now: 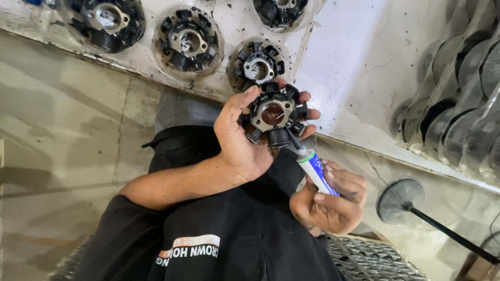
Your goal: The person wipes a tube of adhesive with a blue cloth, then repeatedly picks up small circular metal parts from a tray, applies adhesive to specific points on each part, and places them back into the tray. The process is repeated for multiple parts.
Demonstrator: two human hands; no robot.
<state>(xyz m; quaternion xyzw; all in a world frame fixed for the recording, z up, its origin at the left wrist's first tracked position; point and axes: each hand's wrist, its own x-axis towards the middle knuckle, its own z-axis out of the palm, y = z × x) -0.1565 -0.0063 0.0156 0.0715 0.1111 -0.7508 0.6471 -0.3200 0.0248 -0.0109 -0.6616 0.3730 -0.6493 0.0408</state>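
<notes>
The person's left hand [240,140] cradles a black stator core [273,115] with a metal centre ring, its fingers [307,112] curled around the far rim and the thumb pressed on the near edge, so the part sits face-up in the palm. The right hand [329,200] is clenched around a small blue-and-white adhesive tube [315,170], whose dark nozzle touches the core's lower pole, just below the left fingers. To do this step well, the core probably needs to stay steady and level in the palm, with the nozzle tip kept on the one spot and the squeeze kept gentle, since too much glue could run into the neighbouring slots. Beyond the fingers, on a scuffed, stained white surface [359,62], three or four similar stator cores [190,42] lie in a row, each on a greyish ring mark. To the right of the hands stand rows of round dark discs [458,104] wrapped in clear film. Below is a bare concrete floor [62,135], with a black disc on a rod [401,200] just right of the right hand.
</notes>
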